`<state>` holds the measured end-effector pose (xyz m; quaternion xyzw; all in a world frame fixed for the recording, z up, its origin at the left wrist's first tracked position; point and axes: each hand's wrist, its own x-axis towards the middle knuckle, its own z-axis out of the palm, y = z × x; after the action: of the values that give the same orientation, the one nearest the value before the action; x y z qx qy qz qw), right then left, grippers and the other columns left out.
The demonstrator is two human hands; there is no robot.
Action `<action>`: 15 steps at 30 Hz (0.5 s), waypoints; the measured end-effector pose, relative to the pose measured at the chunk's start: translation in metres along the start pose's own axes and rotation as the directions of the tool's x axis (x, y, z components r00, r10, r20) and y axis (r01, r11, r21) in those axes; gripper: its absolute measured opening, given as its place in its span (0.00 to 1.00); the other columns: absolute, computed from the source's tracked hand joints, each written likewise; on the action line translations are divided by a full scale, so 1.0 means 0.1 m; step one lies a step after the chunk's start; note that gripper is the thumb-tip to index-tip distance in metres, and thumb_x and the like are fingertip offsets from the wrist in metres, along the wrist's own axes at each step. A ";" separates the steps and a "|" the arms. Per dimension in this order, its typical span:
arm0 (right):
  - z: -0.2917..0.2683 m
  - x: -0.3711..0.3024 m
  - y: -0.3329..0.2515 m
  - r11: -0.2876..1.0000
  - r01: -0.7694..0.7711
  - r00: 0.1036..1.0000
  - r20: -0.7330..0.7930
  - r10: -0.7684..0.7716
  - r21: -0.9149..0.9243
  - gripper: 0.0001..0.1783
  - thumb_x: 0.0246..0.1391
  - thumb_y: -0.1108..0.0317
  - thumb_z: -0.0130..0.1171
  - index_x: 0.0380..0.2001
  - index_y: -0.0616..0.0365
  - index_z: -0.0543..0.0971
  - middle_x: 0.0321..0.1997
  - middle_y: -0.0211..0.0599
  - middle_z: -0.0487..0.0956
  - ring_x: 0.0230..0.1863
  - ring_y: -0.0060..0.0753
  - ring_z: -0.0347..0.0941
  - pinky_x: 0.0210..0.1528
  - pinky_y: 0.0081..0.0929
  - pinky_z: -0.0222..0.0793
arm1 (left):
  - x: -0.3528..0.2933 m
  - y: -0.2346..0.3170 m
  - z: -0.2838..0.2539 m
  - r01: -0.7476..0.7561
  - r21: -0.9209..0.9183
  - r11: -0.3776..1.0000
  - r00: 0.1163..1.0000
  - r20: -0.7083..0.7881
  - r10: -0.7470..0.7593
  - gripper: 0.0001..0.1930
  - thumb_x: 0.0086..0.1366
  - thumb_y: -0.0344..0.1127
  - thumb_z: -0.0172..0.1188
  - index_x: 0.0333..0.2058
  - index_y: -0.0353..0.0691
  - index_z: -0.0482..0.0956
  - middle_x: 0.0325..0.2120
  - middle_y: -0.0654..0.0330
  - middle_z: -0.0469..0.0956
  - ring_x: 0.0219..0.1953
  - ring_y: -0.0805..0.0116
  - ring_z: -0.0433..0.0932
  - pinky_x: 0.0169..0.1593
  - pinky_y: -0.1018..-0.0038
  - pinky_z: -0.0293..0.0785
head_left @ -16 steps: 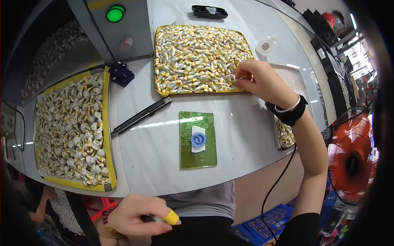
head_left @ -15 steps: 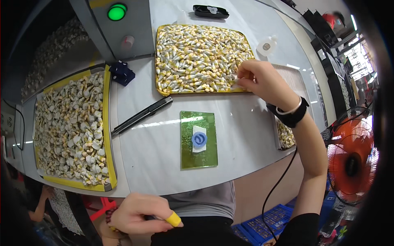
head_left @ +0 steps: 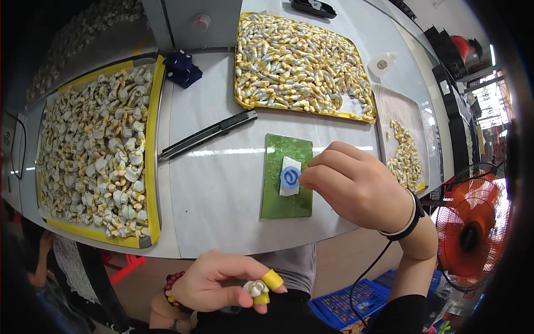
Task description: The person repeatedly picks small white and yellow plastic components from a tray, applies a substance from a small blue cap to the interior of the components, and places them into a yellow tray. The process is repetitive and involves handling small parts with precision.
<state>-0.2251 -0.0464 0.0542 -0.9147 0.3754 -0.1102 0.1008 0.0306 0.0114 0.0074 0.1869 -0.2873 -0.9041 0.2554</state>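
Broadly, the pale worktop (head_left: 222, 195) in front of you carries everything at hand, trays first. At your left lies the yellow-edged left tray (head_left: 151, 150), heaped with small pale, flared pieces. Beyond the middle sits the far tray (head_left: 349, 104), also yellow-edged, nearly full of slim grey-white and yellow pieces, its near right part thinly covered. To its right is the side tray (head_left: 389, 103), part filled toward its near end. An orange fan (head_left: 473, 220) stands farther right.

Your right hand (head_left: 359, 189) is over the worktop, fingertips bunched at the right edge of the blue disc; cannot tell whether they grip anything. Your left hand (head_left: 222, 286), below the near edge, pinches a few small pieces (head_left: 257, 288) between thumb and fingers.

The green plate (head_left: 286, 207) lies flat just left of your right hand. Left of it, a long black bar (head_left: 208, 133) lies aslant. Past the far tray, the black case (head_left: 314, 7) bears a pale emblem; the white bottle (head_left: 384, 62) bears a round label, print too small to read. On the plate rests a white pad (head_left: 289, 191), and on that the blue disc (head_left: 290, 177), marked with a darker curved figure. Two yellow finger covers (head_left: 272, 280) show on your left hand.
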 end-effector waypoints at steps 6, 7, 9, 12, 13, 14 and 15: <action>0.07 0.01 -0.02 0.998 0.025 0.999 0.026 -0.023 -0.060 0.08 0.36 0.75 0.55 0.26 0.62 0.72 0.25 0.35 0.69 0.30 0.35 0.69 0.29 0.27 0.69 | 0.07 -0.02 0.05 -0.178 0.158 0.971 0.982 -0.040 0.187 0.22 0.57 0.41 0.63 0.37 0.22 0.75 0.29 0.44 0.78 0.32 0.60 0.80 0.38 0.69 0.77; 0.05 0.02 -0.02 0.999 0.008 0.999 0.042 -0.005 -0.049 0.09 0.36 0.77 0.55 0.27 0.61 0.73 0.26 0.35 0.70 0.30 0.35 0.69 0.30 0.28 0.70 | 0.07 0.00 0.09 -0.143 0.112 0.983 0.985 -0.079 0.152 0.22 0.58 0.41 0.63 0.37 0.23 0.74 0.29 0.43 0.78 0.32 0.60 0.80 0.39 0.69 0.77; 0.03 0.03 -0.04 0.999 -0.014 0.997 0.072 0.018 -0.048 0.10 0.37 0.78 0.56 0.28 0.61 0.75 0.27 0.35 0.72 0.30 0.36 0.70 0.31 0.29 0.70 | 0.06 0.02 0.14 -0.075 0.015 0.997 0.986 -0.149 0.077 0.22 0.59 0.42 0.61 0.39 0.24 0.72 0.31 0.43 0.78 0.32 0.60 0.80 0.40 0.68 0.77; 0.02 0.02 -0.06 0.999 -0.002 1.000 0.030 0.003 -0.039 0.10 0.36 0.77 0.57 0.28 0.62 0.75 0.27 0.35 0.72 0.29 0.36 0.70 0.29 0.27 0.70 | 0.11 -0.04 0.14 -0.107 -0.050 0.993 0.986 -0.133 0.099 0.22 0.60 0.44 0.59 0.40 0.26 0.69 0.33 0.42 0.78 0.33 0.60 0.80 0.40 0.67 0.77; 0.02 0.00 -0.06 1.000 0.020 0.999 -0.039 -0.020 -0.013 0.10 0.36 0.76 0.57 0.28 0.63 0.75 0.26 0.36 0.71 0.29 0.35 0.70 0.27 0.26 0.69 | 0.12 -0.04 0.15 -0.107 -0.077 0.991 0.986 -0.139 0.096 0.22 0.60 0.44 0.60 0.40 0.27 0.69 0.33 0.42 0.78 0.33 0.59 0.80 0.40 0.67 0.77; 0.02 -0.01 -0.09 0.999 0.045 0.993 -0.106 -0.044 0.007 0.10 0.36 0.74 0.56 0.28 0.64 0.75 0.25 0.36 0.71 0.28 0.35 0.70 0.26 0.26 0.69 | 0.13 -0.04 0.15 -0.103 -0.099 0.990 0.989 -0.120 0.091 0.23 0.60 0.44 0.60 0.39 0.27 0.70 0.33 0.43 0.78 0.33 0.60 0.80 0.40 0.67 0.77; -0.01 -0.01 -0.13 0.989 0.072 0.984 -0.171 -0.049 0.130 0.10 0.37 0.74 0.57 0.28 0.64 0.76 0.26 0.37 0.72 0.27 0.35 0.71 0.25 0.25 0.69 | 0.13 -0.05 0.15 -0.096 -0.119 0.988 0.991 -0.108 0.083 0.23 0.59 0.45 0.61 0.39 0.27 0.70 0.33 0.44 0.78 0.34 0.60 0.80 0.40 0.67 0.76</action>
<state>-0.2172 -0.0369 0.0583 -0.9043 0.3460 -0.2152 0.1276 0.0109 0.0136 0.0126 0.2037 -0.2249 -0.8969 0.3215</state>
